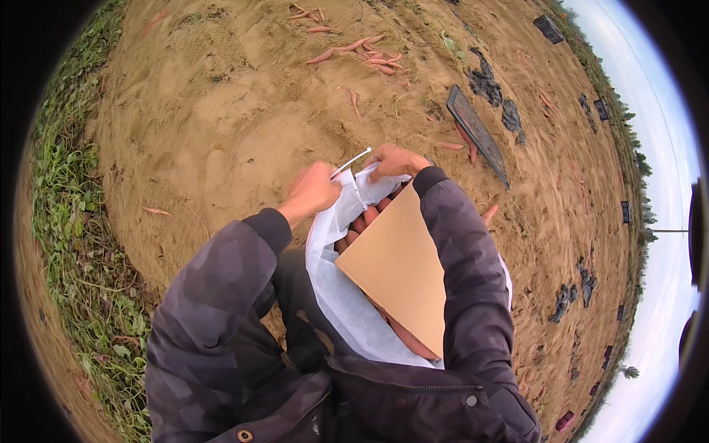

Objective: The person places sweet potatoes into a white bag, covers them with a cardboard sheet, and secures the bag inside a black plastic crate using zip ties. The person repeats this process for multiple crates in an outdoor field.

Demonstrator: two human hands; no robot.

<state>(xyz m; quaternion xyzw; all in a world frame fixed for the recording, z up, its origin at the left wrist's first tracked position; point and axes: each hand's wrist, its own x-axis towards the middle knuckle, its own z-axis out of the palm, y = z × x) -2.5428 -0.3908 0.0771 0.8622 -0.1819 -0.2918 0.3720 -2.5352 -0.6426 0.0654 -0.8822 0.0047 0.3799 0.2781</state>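
Before me stands a white fabric bag [327, 277] filled with reddish sweet potatoes [359, 223]. A flat sheet of brown cardboard [400, 266] lies over most of them. My left hand [313, 188] pinches the bag's rim on the left, and a thin white cable tie [354, 161] sticks out beside its fingers toward the other hand. Holding the rim's far side is my right hand [394, 161], with its fingertips partly hidden by the folded fabric. The cable tie's head end is free in the air between the hands. My right sleeve covers the bag's right part.
Loose sweet potatoes [379, 60] lie in a heap on the sandy soil ahead. A dark plastic crate [477, 135] is at the right, near crumpled black plastic film [485, 80]. Green vines [77, 221] border the left. More crates [548, 29] stand farther off.
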